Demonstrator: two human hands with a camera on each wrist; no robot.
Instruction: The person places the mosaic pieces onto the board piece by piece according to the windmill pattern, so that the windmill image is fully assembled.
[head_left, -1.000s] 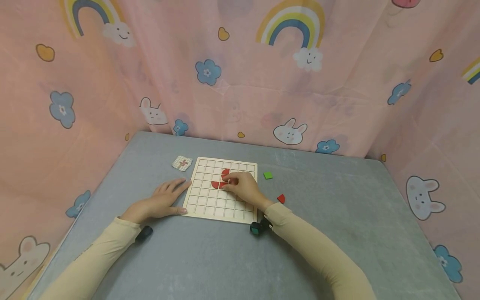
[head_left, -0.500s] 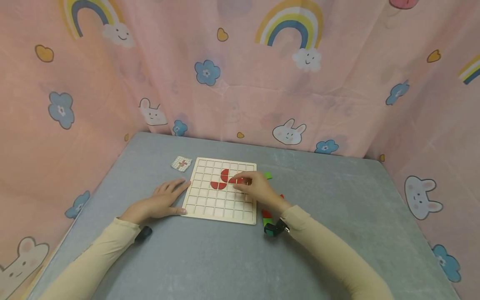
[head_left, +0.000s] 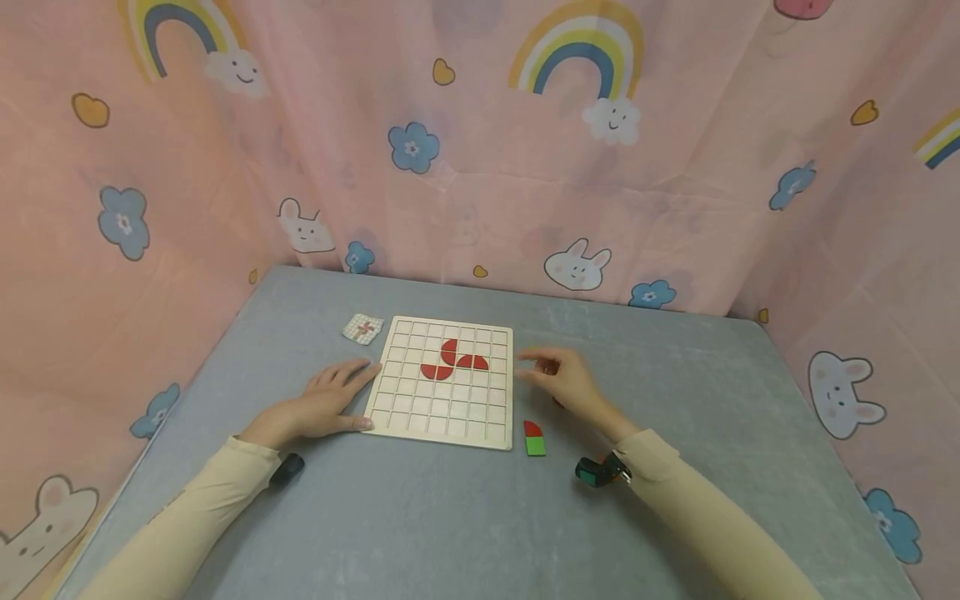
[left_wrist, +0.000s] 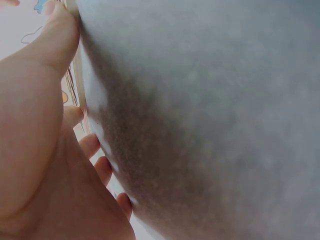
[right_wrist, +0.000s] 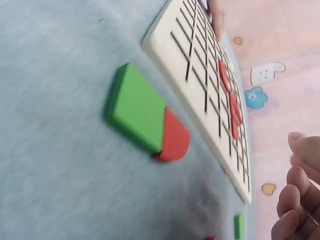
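Observation:
A pale wooden grid board point(head_left: 405, 408) lies on the grey table with red quarter-round tiles point(head_left: 472, 362) in several squares near its middle. Along the board's left edge rests my left hand point(head_left: 318, 404), thumb and fingers spread against the rim. My right hand point(head_left: 566, 383) is off the board's right side, above the table, fingers loosely bent with nothing between them. Beneath it a red tile point(head_left: 558, 402) is mostly covered, and a green tile also sits partly hidden. Nearer me, a green square tile point(head_left: 536, 447) touches a red quarter-round tile point(head_left: 533, 428).
A small card point(head_left: 363, 328) printed with a grid and a coloured pattern lies by the board's upper left corner. In the right wrist view another green tile point(right_wrist: 239, 227) shows beyond the board. Pink printed curtains point(head_left: 480, 192) enclose the table's back and sides.
My right hand has let go of a red tile on the board's right-middle squares and moved right, off the board. The green and red pair at lower right came into sight. My left hand stayed put.

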